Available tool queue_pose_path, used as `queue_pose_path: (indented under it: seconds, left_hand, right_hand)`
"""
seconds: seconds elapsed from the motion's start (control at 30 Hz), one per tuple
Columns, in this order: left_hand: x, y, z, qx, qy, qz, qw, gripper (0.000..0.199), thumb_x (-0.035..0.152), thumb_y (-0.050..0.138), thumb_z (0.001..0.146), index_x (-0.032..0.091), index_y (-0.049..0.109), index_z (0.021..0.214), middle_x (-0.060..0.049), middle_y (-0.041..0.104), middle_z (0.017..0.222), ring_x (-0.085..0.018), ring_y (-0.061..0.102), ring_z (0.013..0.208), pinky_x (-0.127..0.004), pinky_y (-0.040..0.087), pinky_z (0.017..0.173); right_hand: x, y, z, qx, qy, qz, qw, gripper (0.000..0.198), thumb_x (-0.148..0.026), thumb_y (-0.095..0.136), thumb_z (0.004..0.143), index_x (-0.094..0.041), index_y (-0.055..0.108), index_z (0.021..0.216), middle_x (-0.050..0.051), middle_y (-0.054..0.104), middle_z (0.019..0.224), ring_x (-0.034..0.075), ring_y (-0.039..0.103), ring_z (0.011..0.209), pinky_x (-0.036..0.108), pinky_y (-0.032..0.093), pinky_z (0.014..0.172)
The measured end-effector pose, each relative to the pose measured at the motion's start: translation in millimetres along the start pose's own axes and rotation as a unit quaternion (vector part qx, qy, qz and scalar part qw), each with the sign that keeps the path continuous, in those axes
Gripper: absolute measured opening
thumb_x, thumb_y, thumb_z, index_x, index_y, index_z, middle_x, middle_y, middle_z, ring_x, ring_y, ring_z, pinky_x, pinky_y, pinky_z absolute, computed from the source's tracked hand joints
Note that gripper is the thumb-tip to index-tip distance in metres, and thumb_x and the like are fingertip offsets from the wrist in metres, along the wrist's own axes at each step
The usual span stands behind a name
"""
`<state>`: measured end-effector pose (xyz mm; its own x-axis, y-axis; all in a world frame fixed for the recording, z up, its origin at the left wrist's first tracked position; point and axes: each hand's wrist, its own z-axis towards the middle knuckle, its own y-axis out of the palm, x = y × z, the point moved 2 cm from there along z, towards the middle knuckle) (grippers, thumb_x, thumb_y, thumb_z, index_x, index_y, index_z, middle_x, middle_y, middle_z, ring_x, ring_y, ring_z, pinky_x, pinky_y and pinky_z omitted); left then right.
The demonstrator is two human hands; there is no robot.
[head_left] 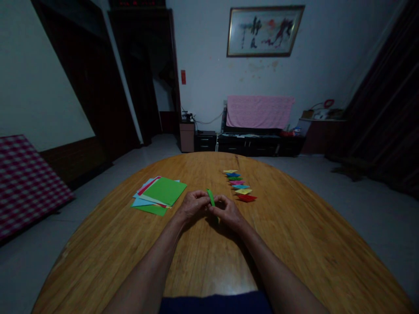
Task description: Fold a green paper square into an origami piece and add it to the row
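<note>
A narrow piece of folded green paper [211, 197] is held up between my two hands, just above the tabletop. My left hand [195, 204] pinches it from the left, fingers closed. From the other side, my right hand [228, 212] grips it between thumb and curled fingers. Its lower part is partly hidden by the fingers. To the left lies a loose stack of coloured paper sheets [165, 192], a green one on top. On the right, a row of small folded paper boats runs away from me, with a red paper boat [246, 198] nearest.
The round wooden table [209, 261] fills the foreground. Beyond it stand a low black cabinet [248, 146] and a screen under a pink cloth [260, 111]. A red checked cloth [29, 183] is at the far left, and a framed picture [265, 31] hangs on the wall.
</note>
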<state>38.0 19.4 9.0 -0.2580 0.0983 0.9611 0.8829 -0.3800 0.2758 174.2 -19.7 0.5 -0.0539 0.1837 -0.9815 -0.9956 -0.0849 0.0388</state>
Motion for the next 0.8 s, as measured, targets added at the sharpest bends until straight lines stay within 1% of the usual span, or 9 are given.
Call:
queue_pose_path:
  seconds: [0.13,0.3,0.43,0.53,0.63,0.7,0.8]
  left_hand:
    - [-3,-1,4,0.011,0.001,0.011,1.0,0.013,0.022,0.066,0.061,0.013,0.058,0.067,-0.001,0.058,0.056,-0.01,0.051,0.046,-0.021,0.038,0.045]
    - [-2,4,4,0.031,0.013,-0.002,0.999,0.015,0.017,0.063,0.058,0.013,0.059,0.072,0.002,0.056,0.055,-0.008,0.048,0.045,-0.019,0.036,0.044]
    - [-2,8,3,0.045,0.011,-0.004,0.999,0.015,0.014,0.058,0.057,0.013,0.057,0.072,0.003,0.053,0.054,-0.007,0.045,0.043,-0.018,0.034,0.042]
    - [-2,7,5,0.074,0.025,0.012,0.997,0.028,0.012,0.059,0.055,0.013,0.059,0.083,0.006,0.05,0.055,-0.006,0.043,0.042,-0.017,0.033,0.041]
    - [-1,7,7,0.082,0.04,0.034,0.995,0.046,0.011,0.062,0.054,0.013,0.059,0.1,0.006,0.053,0.062,-0.006,0.046,0.047,-0.016,0.034,0.044]
    - [-1,7,8,0.08,0.04,0.053,0.995,0.051,0.011,0.063,0.054,0.012,0.059,0.105,0.004,0.057,0.067,-0.007,0.051,0.053,-0.017,0.037,0.048]
    - [-3,7,7,0.087,0.052,0.095,0.99,0.054,0.01,0.061,0.054,0.012,0.059,0.108,0.002,0.059,0.07,-0.008,0.053,0.057,-0.017,0.038,0.051]
  right_hand:
    - [0,2,0,0.002,0.003,-0.002,1.0,0.029,-0.034,0.073,0.065,-0.02,0.052,0.08,0.0,0.062,0.076,0.015,0.058,0.069,0.029,0.047,0.065]
    - [6,0,4,0.05,-0.049,-0.111,0.991,0.027,-0.034,0.07,0.066,-0.02,0.051,0.079,-0.001,0.058,0.076,0.015,0.056,0.073,0.027,0.046,0.066]
    - [12,0,7,0.064,-0.066,-0.171,0.981,0.023,-0.032,0.066,0.067,-0.02,0.051,0.079,-0.001,0.056,0.074,0.015,0.053,0.071,0.025,0.044,0.063]
    - [13,0,8,0.08,-0.083,-0.208,0.971,0.021,-0.029,0.065,0.067,-0.02,0.052,0.08,-0.001,0.055,0.075,0.015,0.053,0.072,0.025,0.043,0.064]
    - [12,0,8,0.091,-0.108,-0.243,0.96,0.019,-0.026,0.064,0.066,-0.019,0.053,0.08,0.0,0.056,0.078,0.016,0.053,0.075,0.026,0.044,0.067]
    - [10,0,8,0.093,-0.119,-0.26,0.954,0.018,-0.026,0.063,0.066,-0.019,0.054,0.08,0.0,0.056,0.08,0.016,0.053,0.075,0.026,0.043,0.068]
    - [9,1,7,0.102,-0.125,-0.275,0.948,0.018,-0.027,0.062,0.066,-0.019,0.054,0.08,0.001,0.057,0.082,0.016,0.053,0.076,0.027,0.044,0.069]
